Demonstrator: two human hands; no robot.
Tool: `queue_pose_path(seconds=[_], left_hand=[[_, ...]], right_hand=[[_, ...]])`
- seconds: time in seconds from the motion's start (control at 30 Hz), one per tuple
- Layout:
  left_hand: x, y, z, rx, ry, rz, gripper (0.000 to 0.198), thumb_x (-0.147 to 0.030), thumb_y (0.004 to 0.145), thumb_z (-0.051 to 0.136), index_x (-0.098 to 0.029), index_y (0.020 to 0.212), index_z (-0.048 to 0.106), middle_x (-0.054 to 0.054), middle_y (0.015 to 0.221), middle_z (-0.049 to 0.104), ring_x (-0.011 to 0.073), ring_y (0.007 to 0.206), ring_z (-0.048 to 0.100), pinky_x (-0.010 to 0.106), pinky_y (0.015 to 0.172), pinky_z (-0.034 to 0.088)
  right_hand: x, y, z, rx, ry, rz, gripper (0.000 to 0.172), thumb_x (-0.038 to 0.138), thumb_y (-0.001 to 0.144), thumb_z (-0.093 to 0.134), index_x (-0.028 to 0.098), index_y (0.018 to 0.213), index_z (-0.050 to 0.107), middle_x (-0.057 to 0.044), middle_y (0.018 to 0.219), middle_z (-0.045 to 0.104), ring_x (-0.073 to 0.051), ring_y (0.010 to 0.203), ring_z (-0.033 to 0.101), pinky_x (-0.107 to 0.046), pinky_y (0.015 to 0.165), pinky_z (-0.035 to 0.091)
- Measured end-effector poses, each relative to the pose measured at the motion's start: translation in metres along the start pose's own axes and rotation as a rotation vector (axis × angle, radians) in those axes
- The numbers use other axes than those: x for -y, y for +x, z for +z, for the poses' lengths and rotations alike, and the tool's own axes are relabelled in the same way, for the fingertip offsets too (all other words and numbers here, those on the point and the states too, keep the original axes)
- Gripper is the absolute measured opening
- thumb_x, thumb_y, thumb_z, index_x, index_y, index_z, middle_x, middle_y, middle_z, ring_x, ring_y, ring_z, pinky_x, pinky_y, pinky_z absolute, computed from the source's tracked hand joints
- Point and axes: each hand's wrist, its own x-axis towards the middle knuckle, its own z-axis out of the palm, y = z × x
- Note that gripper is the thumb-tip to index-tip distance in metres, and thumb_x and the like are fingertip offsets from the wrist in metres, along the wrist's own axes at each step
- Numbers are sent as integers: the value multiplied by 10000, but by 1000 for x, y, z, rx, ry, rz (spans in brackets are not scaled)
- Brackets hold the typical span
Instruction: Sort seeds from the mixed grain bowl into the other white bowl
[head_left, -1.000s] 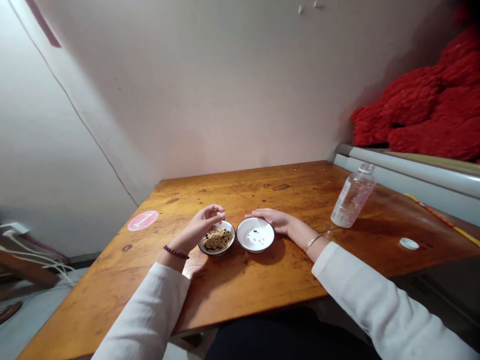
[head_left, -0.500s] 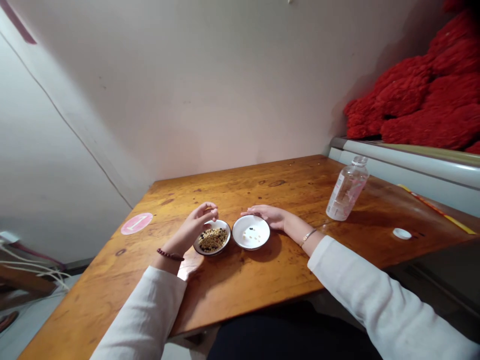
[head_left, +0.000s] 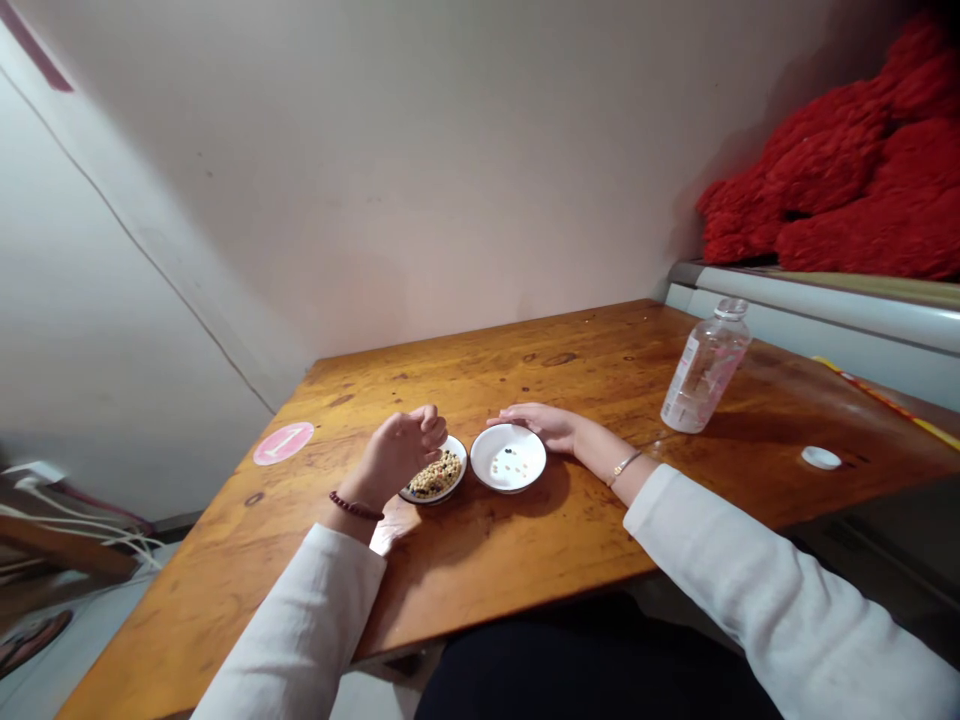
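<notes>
Two small white bowls stand side by side on a wooden table (head_left: pixel 525 560). The left bowl (head_left: pixel 441 477) is full of mixed pale and dark beans. The right bowl (head_left: pixel 508 458) holds only a few beans. My left hand (head_left: pixel 397 452) hovers over the left bowl's near-left rim, fingers curled in toward the beans; whether anything is pinched in them is hidden. My right hand (head_left: pixel 544 424) lies flat against the far right side of the right bowl, fingers stretched along its rim.
A clear plastic bottle (head_left: pixel 705 378) without its cap stands at the right. Its white cap (head_left: pixel 820 457) lies nearer the right edge. A pink round sticker (head_left: pixel 283 442) marks the table's left side. A wall closes the far edge; red fabric (head_left: pixel 840 190) is piled on a ledge.
My left hand has dropped lower over the bean-filled bowl and curled its fingers tighter. My right hand stays beside the other bowl. The camera shifted slightly.
</notes>
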Motion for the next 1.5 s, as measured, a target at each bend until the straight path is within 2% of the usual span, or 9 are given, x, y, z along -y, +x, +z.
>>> queue_pose_path(seconds=[0.23, 0.33, 0.4, 0.57, 0.7, 0.8, 1.03, 1.23, 1.5], left_hand=[[1, 1, 5, 26, -17, -21, 288, -375, 759, 432, -201, 589, 278, -14, 616, 244, 117, 546, 296, 232, 478, 354], [2, 2, 4, 17, 77, 2, 289, -399, 762, 418, -205, 594, 285, -11, 610, 272, 122, 553, 311, 245, 497, 351], [3, 2, 4, -36, 297, 48, 283, -415, 776, 405, -205, 606, 320, -3, 614, 332, 130, 572, 345, 253, 518, 351], [7, 1, 3, -199, 1227, 94, 242, -405, 804, 463, -192, 705, 522, 25, 681, 549, 160, 635, 464, 273, 578, 319], [11, 0, 2, -185, 1582, 41, 192, -378, 802, 507, -211, 751, 586, 66, 780, 633, 200, 703, 534, 282, 587, 291], [14, 0, 0, -152, 1646, 24, 145, -342, 790, 531, -219, 748, 597, 71, 786, 642, 211, 723, 545, 283, 593, 287], [17, 0, 0, -164, 1682, -16, 217, -330, 836, 475, -204, 693, 579, 83, 749, 631, 194, 650, 531, 287, 576, 275], [18, 0, 0, -198, 1683, -1, 183, -381, 820, 521, -213, 817, 594, 71, 787, 649, 194, 680, 559, 270, 572, 296], [18, 1, 0, -182, 1777, -13, 227, -354, 869, 466, -208, 754, 596, 56, 792, 670, 181, 697, 598, 255, 601, 354]], right_hand=[[1, -2, 4, -35, 12, 13, 191, 214, 854, 589, 107, 957, 709, -81, 901, 730, -149, 728, 654, -231, 664, 523], [1, -3, 4, -42, 8, 21, 198, 220, 855, 584, 107, 960, 708, -86, 936, 728, -155, 743, 658, -244, 686, 528], [1, -2, 4, -40, 3, 6, 192, 220, 845, 596, 108, 953, 708, -90, 948, 727, -156, 748, 659, -243, 686, 525], [1, -1, 4, -129, -36, -111, 105, 182, 761, 689, 110, 836, 702, -90, 871, 731, -145, 717, 649, -228, 637, 501], [2, 1, 10, -324, -111, -213, 86, 200, 715, 727, 143, 714, 663, -71, 854, 724, -136, 718, 636, -221, 620, 478], [3, 0, 17, -416, -270, -323, 132, 248, 702, 733, 154, 666, 648, -52, 805, 711, -125, 699, 613, -217, 624, 458], [3, -8, 31, -380, -705, -546, 142, 296, 706, 704, 172, 668, 646, -43, 762, 688, -170, 761, 612, -297, 772, 459], [0, -13, 39, -428, -940, -478, 70, 249, 717, 671, 183, 700, 687, -44, 783, 702, -191, 781, 626, -292, 747, 447], [-2, -16, 45, -504, -1102, -433, 127, 285, 713, 654, 184, 758, 716, -35, 795, 713, -178, 774, 622, -250, 689, 438]])
